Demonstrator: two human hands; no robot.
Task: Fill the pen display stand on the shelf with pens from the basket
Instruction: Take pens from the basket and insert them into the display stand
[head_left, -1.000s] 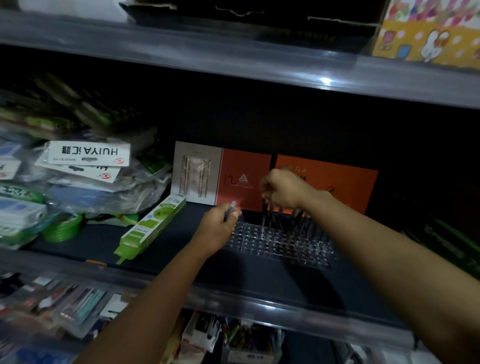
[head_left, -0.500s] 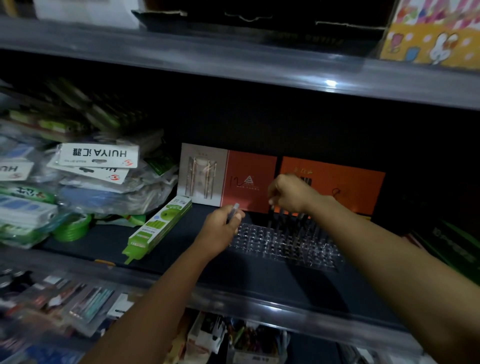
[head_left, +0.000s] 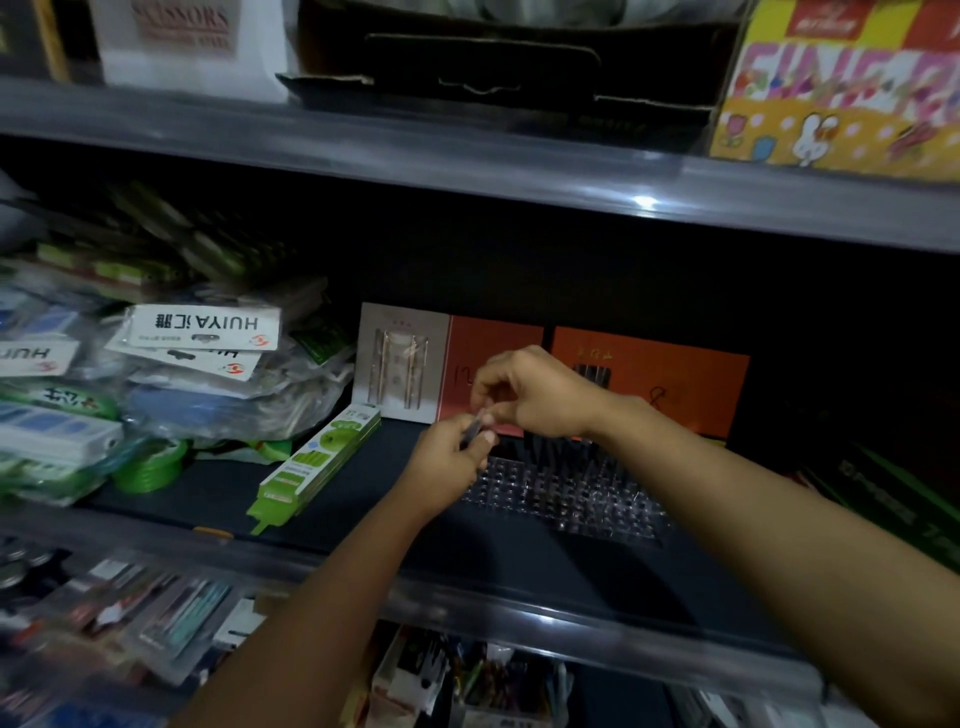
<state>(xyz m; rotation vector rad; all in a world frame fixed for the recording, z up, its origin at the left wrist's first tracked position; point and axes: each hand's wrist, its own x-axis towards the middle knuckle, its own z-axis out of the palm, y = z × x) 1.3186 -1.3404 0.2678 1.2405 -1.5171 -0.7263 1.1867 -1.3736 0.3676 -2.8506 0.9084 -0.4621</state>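
A clear plastic pen display stand (head_left: 561, 493) with rows of holes lies on the dark middle shelf. Several dark pens (head_left: 558, 446) stand in its back row, partly hidden by my right wrist. My left hand (head_left: 449, 467) grips a bunch of pens (head_left: 474, 427) just left of the stand. My right hand (head_left: 530, 392) hovers above the stand's back left corner, its thumb and fingertips pinching the top end of one pen in that bunch. The basket is out of view.
Orange and white pen boxes (head_left: 649, 384) lean against the shelf back behind the stand. A green flat pack (head_left: 311, 462) lies to the left, beside a pile of bagged stationery (head_left: 171, 374). The upper shelf edge (head_left: 467, 166) hangs low above my hands.
My right hand left the pens in the stand's back row and moved left to the bunch in my left hand. My left hand stayed beside the stand. The camera tilted upward.
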